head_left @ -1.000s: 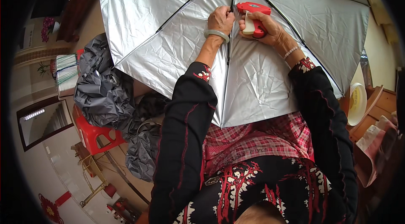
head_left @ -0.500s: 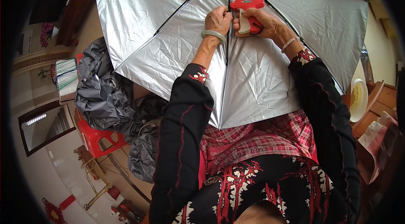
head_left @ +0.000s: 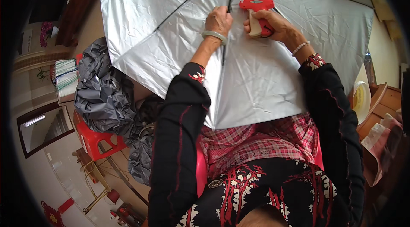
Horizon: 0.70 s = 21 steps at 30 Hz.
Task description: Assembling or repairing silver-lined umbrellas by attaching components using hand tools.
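An open umbrella with a silver inner side and thin black ribs spreads in front of me, its lower edge above my lap. My left hand, with a pale bangle at the wrist, is closed around one of its black ribs below the hub; the fingertips are partly hidden. In my right hand is a red and white tagging gun, held by its handle just right of that rib and apart from it. Its front end points toward my left hand. A beaded bracelet circles my right wrist.
Crumpled dark grey fabric is heaped at the left over a red plastic stool. A pink checked cloth covers my lap. To the right stand a white round tub and wooden furniture.
My right hand has moved right with the tagging gun, away from the rib. My left hand has shifted slightly left, and the held rib and near edge of the umbrella have swung left with it.
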Available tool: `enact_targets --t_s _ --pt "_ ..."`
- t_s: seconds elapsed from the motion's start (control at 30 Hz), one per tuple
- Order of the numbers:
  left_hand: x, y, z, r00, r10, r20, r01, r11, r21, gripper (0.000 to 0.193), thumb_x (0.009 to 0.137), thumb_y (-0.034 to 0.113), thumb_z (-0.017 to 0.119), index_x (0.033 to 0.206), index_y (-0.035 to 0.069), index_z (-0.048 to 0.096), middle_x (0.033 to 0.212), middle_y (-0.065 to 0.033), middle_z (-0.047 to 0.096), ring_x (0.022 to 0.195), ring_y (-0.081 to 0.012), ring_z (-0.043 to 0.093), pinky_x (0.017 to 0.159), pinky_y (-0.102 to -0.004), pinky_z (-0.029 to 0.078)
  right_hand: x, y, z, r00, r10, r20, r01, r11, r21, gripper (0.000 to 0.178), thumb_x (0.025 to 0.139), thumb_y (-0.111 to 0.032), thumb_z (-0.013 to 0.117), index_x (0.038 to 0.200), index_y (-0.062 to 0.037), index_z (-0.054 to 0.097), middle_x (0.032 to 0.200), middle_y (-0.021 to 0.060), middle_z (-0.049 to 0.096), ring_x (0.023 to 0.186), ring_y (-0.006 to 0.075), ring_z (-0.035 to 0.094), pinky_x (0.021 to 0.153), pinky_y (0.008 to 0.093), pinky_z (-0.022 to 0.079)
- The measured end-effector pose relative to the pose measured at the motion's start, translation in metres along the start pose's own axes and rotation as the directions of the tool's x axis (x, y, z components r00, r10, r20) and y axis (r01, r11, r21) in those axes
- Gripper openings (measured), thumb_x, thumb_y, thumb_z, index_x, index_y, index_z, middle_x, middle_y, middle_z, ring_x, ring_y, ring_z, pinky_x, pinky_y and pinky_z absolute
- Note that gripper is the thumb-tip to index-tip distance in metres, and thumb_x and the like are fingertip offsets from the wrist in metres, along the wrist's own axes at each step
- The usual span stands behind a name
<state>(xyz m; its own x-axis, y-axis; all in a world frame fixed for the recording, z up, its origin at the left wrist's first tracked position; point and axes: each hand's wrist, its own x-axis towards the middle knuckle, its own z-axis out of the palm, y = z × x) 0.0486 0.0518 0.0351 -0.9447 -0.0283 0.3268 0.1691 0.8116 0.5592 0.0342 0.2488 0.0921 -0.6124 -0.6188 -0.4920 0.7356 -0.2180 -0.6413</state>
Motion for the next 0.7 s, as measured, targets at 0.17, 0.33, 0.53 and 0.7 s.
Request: enact_targets --t_s 0.17,0.33,0.53,0.7 --pt "0.029 -0.022 -0.045 0.988 0.001 0.155 -0.073 0.886 0.458 0.016 0.074 0.012 0.048 0.083 0.001 0.056 0.084 -0.0184 0.058 0.080 -0.0337 0.057 0.067 -0.0411 0.046 -0.005 -0.011 -0.015 0.979 -0.167 -0.116 0.170 0.985 0.017 0.028 0.080 -0.013 0.050 0.103 0.0027 0.045 0.088 0.0156 0.058 0.077 0.0242 0.061 0.070 0.0399 0.052" --pt "0.040 -0.009 -0.043 0.987 0.040 -0.153 0.043 0.865 0.500 0.021 0.073 0.018 0.052 0.085 0.001 0.057 0.083 -0.0177 0.059 0.079 -0.0334 0.058 0.068 -0.0395 0.046 0.018 0.031 0.003 0.968 -0.126 -0.216 0.155 0.980 0.125 0.031 0.080 -0.013 0.051 0.104 0.0050 0.044 0.089 0.0162 0.058 0.077 0.0264 0.060 0.070 0.0377 0.052" --pt "0.005 0.000 -0.014 0.987 -0.124 0.100 0.136 0.984 -0.116 0.031 0.068 0.024 0.058 0.090 0.003 0.061 0.082 -0.0168 0.061 0.077 -0.0306 0.059 0.068 -0.0347 0.047 0.028 0.039 0.042 0.945 -0.181 -0.273 0.191 0.982 0.011 0.029 0.080 -0.012 0.051 0.102 0.0051 0.044 0.085 0.0160 0.057 0.072 0.0271 0.061 0.067 0.0379 0.052" --pt "0.003 -0.003 -0.008 0.990 -0.136 0.045 0.140 0.983 -0.120 0.029 0.069 0.021 0.056 0.091 0.003 0.061 0.080 -0.0166 0.061 0.076 -0.0282 0.060 0.068 -0.0341 0.047 0.026 0.034 0.043 0.967 -0.133 -0.217 0.153 0.986 0.074 0.027 0.080 -0.011 0.050 0.102 0.0046 0.044 0.084 0.0160 0.057 0.070 0.0273 0.061 0.066 0.0384 0.052"
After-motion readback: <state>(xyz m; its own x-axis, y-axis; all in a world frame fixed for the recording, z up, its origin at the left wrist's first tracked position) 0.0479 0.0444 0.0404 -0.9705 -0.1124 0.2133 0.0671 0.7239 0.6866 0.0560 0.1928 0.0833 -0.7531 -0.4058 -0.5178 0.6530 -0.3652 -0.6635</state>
